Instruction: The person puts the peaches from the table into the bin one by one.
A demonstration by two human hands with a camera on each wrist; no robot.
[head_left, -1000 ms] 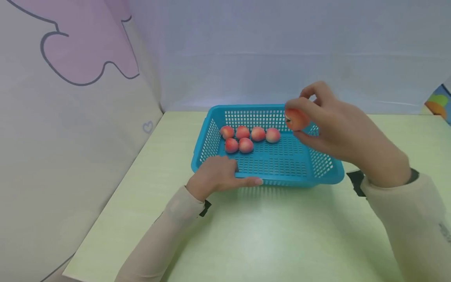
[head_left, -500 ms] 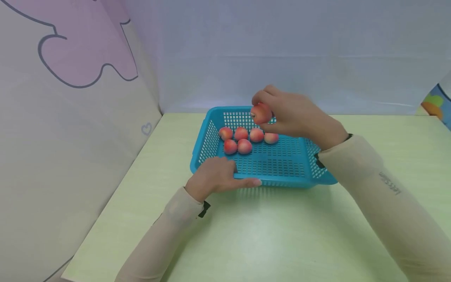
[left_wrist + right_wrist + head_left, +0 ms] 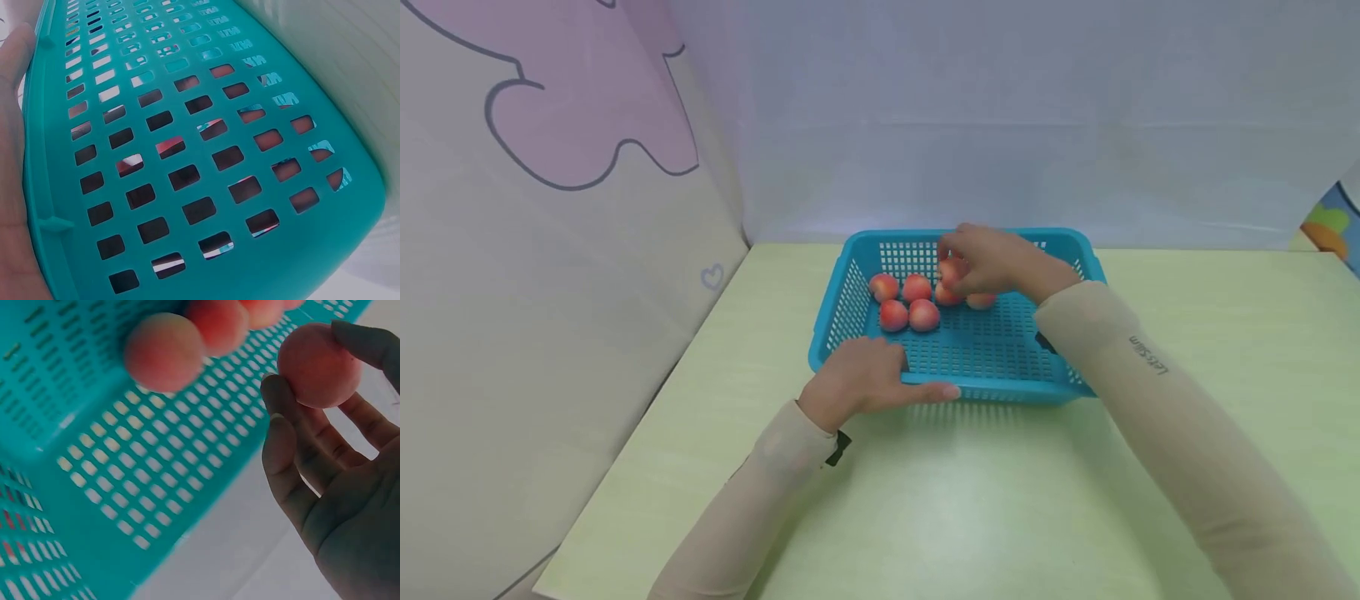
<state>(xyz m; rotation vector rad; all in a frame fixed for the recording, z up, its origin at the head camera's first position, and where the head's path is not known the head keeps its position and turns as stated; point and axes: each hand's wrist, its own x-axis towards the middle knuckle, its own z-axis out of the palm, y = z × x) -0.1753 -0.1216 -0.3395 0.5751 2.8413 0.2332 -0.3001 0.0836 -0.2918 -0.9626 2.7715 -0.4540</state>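
In the head view a blue plastic basket [image 3: 1007, 389] with perforated walls stands on the table. Several red-and-yellow apples [image 3: 923, 316] lie grouped in its left and middle part, in a back row and a front pair. My left hand [image 3: 859, 379] grips the near rim, fingers over the inside and thumb along the outside. Over the back row, my right hand [image 3: 1000, 260] pinches one apple [image 3: 319, 365] between thumb and fingertips. That hand partly hides the rightmost apple [image 3: 981, 301] in the basket. The left wrist view shows the basket's perforated wall [image 3: 262, 225] close up.
The pale green table [image 3: 925, 500] extends in front of and beside the basket. A whitish wall sheet [image 3: 1000, 125] rises right behind it. At the left stands a white panel [image 3: 587, 333] with a pink drawing.
My right hand has carried the apple left from above the basket's right end, then lowered it toward the back row. My left hand stays on the near rim.
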